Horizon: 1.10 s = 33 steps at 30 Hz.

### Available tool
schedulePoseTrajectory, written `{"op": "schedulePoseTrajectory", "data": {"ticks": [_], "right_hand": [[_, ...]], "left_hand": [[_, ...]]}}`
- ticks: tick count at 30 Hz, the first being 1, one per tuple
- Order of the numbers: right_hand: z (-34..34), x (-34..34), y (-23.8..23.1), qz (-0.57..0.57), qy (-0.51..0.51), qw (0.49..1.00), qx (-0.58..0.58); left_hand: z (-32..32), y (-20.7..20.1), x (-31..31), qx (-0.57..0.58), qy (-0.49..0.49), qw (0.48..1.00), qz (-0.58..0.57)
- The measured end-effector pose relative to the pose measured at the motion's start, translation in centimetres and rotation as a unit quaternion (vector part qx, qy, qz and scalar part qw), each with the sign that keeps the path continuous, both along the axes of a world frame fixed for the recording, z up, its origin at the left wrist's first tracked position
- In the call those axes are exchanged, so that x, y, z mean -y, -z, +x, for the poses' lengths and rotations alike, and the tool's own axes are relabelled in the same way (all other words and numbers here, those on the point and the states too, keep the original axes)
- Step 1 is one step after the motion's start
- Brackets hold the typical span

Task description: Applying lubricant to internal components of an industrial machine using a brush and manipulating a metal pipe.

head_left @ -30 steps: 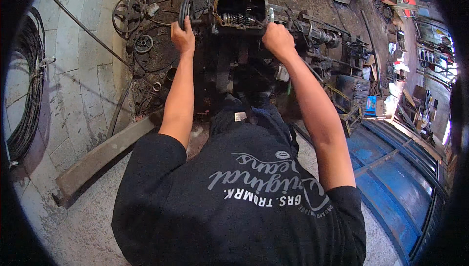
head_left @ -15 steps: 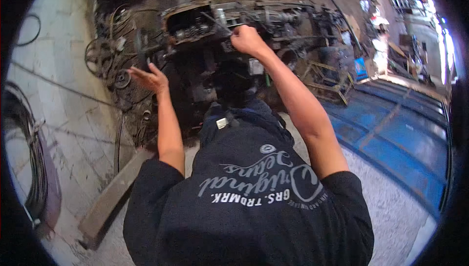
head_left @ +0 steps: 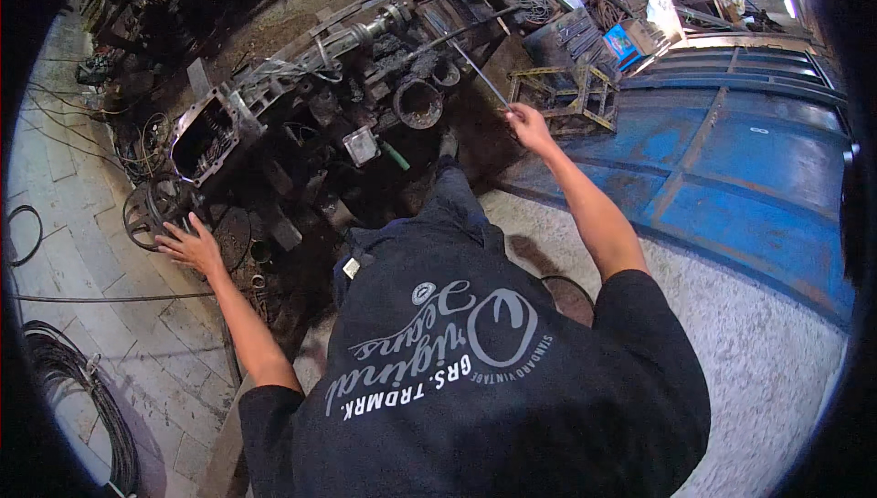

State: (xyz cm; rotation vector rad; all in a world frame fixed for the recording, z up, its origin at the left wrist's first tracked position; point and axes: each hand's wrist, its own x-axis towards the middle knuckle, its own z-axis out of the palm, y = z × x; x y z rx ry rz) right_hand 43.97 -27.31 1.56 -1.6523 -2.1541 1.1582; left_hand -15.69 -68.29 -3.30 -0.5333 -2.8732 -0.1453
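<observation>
Since the frame half a second ago, the right hand point(head_left: 532, 128) has swung away from the gear housing point(head_left: 226, 153) to the right of centre, taking the thin metal rod point(head_left: 481, 76) with it, and the view has turned, so the housing now sits at the left of the frame. The right fingers are closed around the rod's near end; the rest of it slants up and left, toward the dark bars of the machinery at upper centre. The left hand point(head_left: 190, 247), at the left of the frame, has its fingers spread wide with nothing in their grasp, just by a spoked wheel point(head_left: 137, 215) (whether they touch it, I cannot tell). The housing lies open above that hand, gears showing inside. Near the middle are a round metal ring point(head_left: 418, 103) and a green handle point(head_left: 396, 155). A blue panel point(head_left: 767, 146) fills the right side, and coiled cable point(head_left: 110, 411) lies lower left.
</observation>
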Motion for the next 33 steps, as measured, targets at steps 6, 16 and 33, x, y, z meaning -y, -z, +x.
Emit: {"op": "schedulePoseTrajectory", "data": {"ticks": [6,16,33], "right_hand": [[7.2,-10.4,8.0,0.055,0.132,0.984,0.103],[2.6,-22.4,19.4,0.163,0.081,0.983,-0.028],[-2.2,-24.0,14.3,0.204,-0.045,0.968,-0.137]], "left_hand": [[12.1,-2.7,-14.9,-0.032,0.249,0.964,0.082],[29.2,-1.4,-43.4,0.064,0.368,0.927,0.042],[38.3,3.8,-33.6,0.139,0.079,0.971,0.178]]}}
